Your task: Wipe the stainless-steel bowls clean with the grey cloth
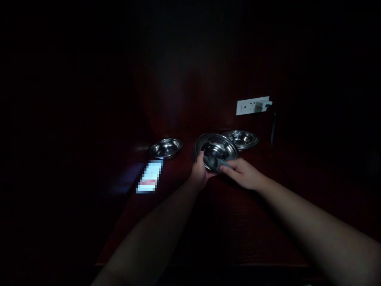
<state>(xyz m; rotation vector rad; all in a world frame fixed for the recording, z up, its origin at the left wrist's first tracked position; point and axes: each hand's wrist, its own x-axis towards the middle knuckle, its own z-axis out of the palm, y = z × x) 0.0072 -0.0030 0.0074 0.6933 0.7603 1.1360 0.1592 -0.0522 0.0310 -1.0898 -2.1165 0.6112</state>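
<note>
While most of the scene lies in darkness, light picks out the middle of a dark red tabletop (238, 222), where both hands meet at one shiny metal bowl (216, 146). Bowl sits mid-scene, tilted so that its hollow faces the near side; small pale dotted marks on its inner face. Light is too poor to say for sure whether its underside clears the tabletop.

Left hand (199, 172): gripping the bowl at its near left edge, thumb up over the rim, fingers reaching beneath. Right hand (242, 173): pinching a bunched grey-green cloth (224, 163) between thumb and fingers, the cloth pressed to the bowl's near inner wall, just right of the left thumb. Both forearms come in from the near edge, bare, one from each side.

To the left, a second dish (166, 148), metal, shallow, resting upright and apart from the hands. Just on its near side, a bright screen (151, 176), blurred into blocks, mostly white with a reddish band low down. Far right of the held bowl, a third dish (242, 139), also metal and wide-rimmed, partly hidden behind it.

Beyond that, on the dark wall (184, 79), a white socket plate (244, 107), slightly slanted in view. Pale plug (262, 105) seated at its right end; dark cord (273, 133) hanging just to the right, running down toward the tabletop.
</note>
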